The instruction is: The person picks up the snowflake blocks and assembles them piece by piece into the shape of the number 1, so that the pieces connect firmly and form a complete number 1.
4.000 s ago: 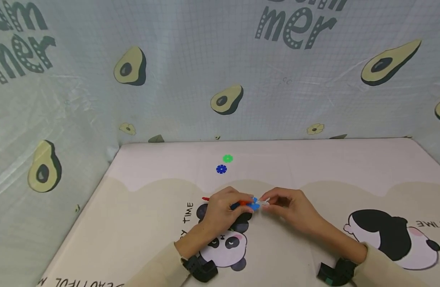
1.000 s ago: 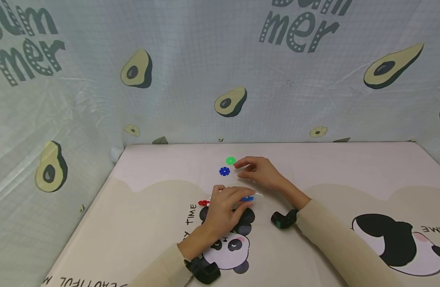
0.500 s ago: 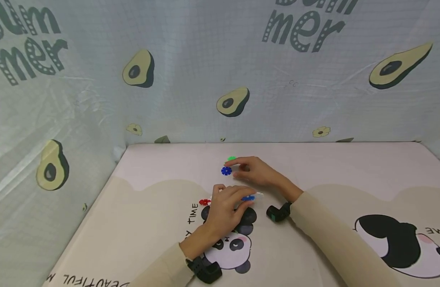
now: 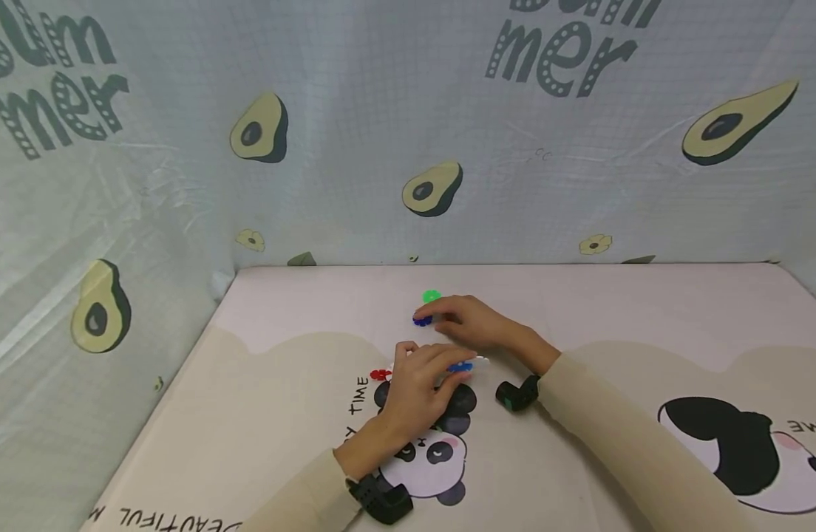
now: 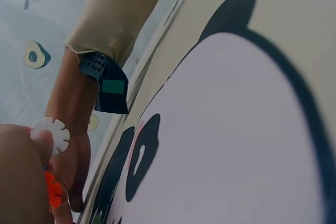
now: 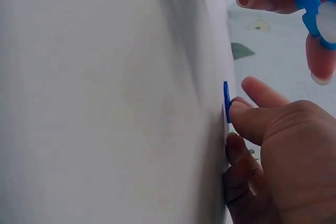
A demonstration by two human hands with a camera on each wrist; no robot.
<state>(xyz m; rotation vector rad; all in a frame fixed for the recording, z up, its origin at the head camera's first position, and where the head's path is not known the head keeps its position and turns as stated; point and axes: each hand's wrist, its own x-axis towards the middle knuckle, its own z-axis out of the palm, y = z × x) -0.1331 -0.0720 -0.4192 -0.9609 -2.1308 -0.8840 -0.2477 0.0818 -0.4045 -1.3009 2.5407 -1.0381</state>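
My left hand point(image 4: 417, 380) grips a joined row of notched plastic discs just over the table. A red disc point(image 4: 381, 374) shows at its left end, a light blue disc point(image 4: 460, 366) by the fingertips, and a white disc point(image 5: 51, 135) and an orange disc point(image 5: 53, 190) in the left wrist view. The rest of the row is hidden by the hand. Farther back, my right hand point(image 4: 471, 319) reaches over a loose dark blue disc point(image 4: 422, 321); its index finger overlaps the disc from above. In the right wrist view the thumb is right at that disc's face.
A loose green disc point(image 4: 431, 295) lies on the table just behind the right fingertips. The tabletop point(image 4: 281, 414) carries printed panda and dog pictures. Behind it hangs a curtain point(image 4: 355, 111) with printed avocados. Both wrists wear black cameras.
Four seconds ago both hands were together at the row of discs. The right hand has since let go and moved back and left, its index finger now lowered over the dark blue disc.
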